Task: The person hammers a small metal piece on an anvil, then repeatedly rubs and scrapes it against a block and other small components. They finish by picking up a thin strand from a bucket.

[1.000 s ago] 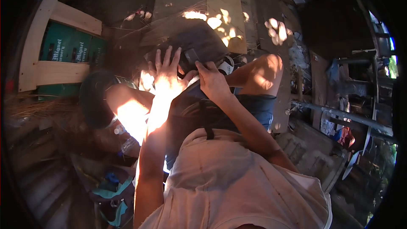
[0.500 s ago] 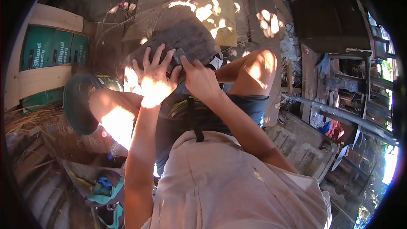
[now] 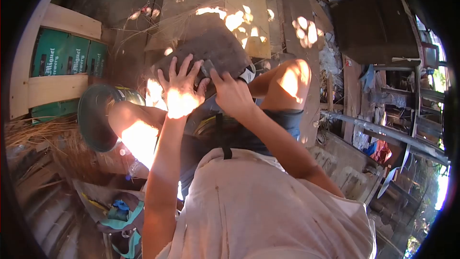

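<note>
A dark, worn board (image 3: 220, 43) lies tilted across the space between my bent knees. My left hand (image 3: 182, 86) rests on its near edge with the fingers spread, and sunlight washes out the back of the hand. My right hand (image 3: 232, 93) is closed around a small flat greyish tool (image 3: 208, 67), with the index finger stretched along it. The tool touches the board just right of my left fingers. Beneath the board's right corner a round object with a white label (image 3: 247, 75) shows in part.
Green printed boxes (image 3: 57, 55) stand behind wooden slats at the left. A dark green round container (image 3: 93, 117) is beside my left knee. At lower left lies a bag with teal straps (image 3: 127, 220). A metal pipe (image 3: 378, 132) crosses the right side.
The tool and my right hand have shifted slightly right on the board. My left hand is still spread on it. The whole view has moved a little.
</note>
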A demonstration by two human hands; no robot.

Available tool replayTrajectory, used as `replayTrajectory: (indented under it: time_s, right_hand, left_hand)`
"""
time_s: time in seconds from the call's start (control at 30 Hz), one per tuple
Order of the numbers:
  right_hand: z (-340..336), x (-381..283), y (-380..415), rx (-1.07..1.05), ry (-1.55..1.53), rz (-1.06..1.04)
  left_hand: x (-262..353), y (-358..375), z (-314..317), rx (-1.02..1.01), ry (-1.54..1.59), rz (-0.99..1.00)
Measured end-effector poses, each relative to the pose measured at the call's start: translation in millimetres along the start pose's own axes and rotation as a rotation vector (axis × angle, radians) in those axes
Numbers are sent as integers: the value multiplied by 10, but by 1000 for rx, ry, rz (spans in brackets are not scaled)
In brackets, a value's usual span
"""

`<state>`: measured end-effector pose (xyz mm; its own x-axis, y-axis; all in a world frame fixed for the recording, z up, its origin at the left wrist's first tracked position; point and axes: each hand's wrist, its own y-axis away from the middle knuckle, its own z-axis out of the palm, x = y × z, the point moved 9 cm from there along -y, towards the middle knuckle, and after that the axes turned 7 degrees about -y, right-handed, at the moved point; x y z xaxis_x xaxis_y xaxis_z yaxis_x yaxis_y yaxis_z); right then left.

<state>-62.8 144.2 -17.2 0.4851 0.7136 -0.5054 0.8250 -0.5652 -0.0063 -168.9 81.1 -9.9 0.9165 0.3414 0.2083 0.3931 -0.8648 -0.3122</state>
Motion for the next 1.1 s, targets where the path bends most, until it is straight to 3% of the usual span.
replayTrajectory:
  time_s: [0.33,0.47,0.67,0.73,0.87,1.0,1.1]
  right_hand:
    - [2,12,-225,27,-5,-34]
    - [-10,26,73,-23,-1,49]
    - [-43,14,-64,51,-40,-23]
    - [19,66,119,-41,-13,66]
    - [23,90,-249,38,-55,21]
    - [-19,106,119,-8,-34,90]
    - [58,144,-113,6,-46,56]
  left_hand:
    - [24,3,-4,46,10,9]
    - [15,24,17,-31,-1,-7]
    - [36,13,3,-22,-1,4]
    - [13,20,30,-36,4,-1]
    - [41,7,30,-3,-3,11]
    - [47,3,10,-56,-31,1]
    - [45,47,54,-49,-12,9]
